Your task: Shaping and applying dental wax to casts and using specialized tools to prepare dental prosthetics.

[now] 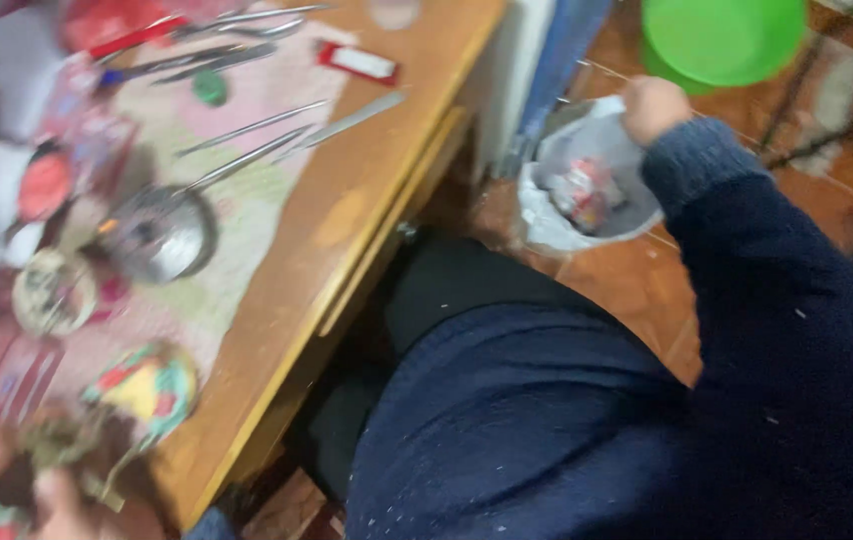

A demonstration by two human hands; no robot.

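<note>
Right hand, fingers clenched, grips the rim of a small bin lined with a white plastic bag on the tiled floor, beside the wooden tabletop edge. Left hand, near corner, blurred; finger state indeterminate. Green plastic bowl beyond.

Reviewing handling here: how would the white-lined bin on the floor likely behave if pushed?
The bin probably slides easily on the smooth tiled floor. Its thin liner looks floppy where the right hand grips it. Little visible inside, so likely light and tippable.
</note>
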